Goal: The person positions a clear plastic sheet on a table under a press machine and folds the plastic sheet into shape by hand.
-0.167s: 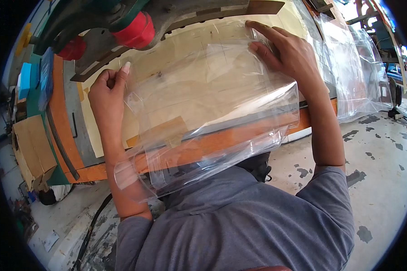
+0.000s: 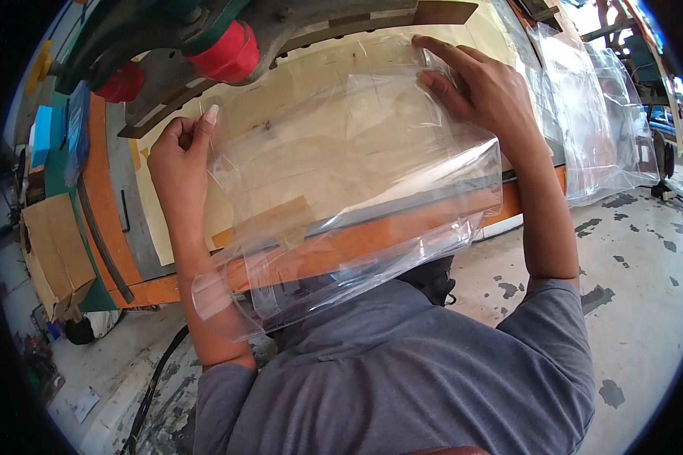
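Note:
A large clear plastic sheet (image 2: 303, 152), folded over in layers, lies on the cream-coloured work surface (image 2: 153, 220) and hangs over its near edge towards my lap. My left hand (image 2: 180, 155) is closed at the sheet's far left corner, thumb pressed against curled fingers in a pinch on its edge. At the far right corner, my right hand (image 2: 489, 87) rests on the plastic with index finger stretched out and thumb apart from it. The sheet's loose near end drapes across my left forearm.
Above the far side hangs a machine head with red knobs (image 2: 224, 53) and a long metal bar (image 2: 440, 14). More clear plastic (image 2: 592, 129) hangs over the table's right end. A cardboard box (image 2: 57, 246) stands at left, near a hex key (image 2: 124, 211). Orange edging (image 2: 372, 231) runs along the front.

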`<state>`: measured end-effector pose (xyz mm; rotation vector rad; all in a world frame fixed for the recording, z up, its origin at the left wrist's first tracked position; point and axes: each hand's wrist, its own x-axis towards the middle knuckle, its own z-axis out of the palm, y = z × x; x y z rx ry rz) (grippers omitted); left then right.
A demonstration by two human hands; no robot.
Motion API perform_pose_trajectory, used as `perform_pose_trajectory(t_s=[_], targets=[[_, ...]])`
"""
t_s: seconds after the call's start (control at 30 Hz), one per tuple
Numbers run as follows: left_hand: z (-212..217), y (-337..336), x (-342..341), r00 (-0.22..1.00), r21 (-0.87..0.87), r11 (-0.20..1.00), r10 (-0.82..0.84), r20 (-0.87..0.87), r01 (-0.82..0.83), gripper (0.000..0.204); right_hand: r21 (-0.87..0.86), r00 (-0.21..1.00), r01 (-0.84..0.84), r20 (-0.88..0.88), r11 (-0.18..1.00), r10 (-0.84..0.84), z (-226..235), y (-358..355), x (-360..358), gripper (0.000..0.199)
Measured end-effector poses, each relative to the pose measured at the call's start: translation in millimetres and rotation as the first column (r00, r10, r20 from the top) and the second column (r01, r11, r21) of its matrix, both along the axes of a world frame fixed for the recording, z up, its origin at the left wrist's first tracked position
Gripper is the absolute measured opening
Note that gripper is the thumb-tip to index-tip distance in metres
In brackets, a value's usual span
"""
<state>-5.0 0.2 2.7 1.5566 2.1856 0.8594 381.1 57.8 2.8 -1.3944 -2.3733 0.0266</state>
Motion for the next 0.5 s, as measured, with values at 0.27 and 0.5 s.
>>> perform_pose_trajectory(t_s=[0.27, 0.5], targets=[[-0.4, 0.5, 4.0, 1.000, 0.011, 1.000, 0.016, 0.011, -0.016, 0.047, -0.015, 1.000, 0.014, 0.001, 1.000, -0.014, -0.7, -0.9, 1.3, 0.041], [-3.5, -3.8, -0.2, 0.995, 0.088, 0.996, -0.012, -0.102, 0.021, 0.046, -0.069, 1.000, 0.024, -0.013, 0.997, -0.025, 0.7, 2.3, -1.3, 0.042]])
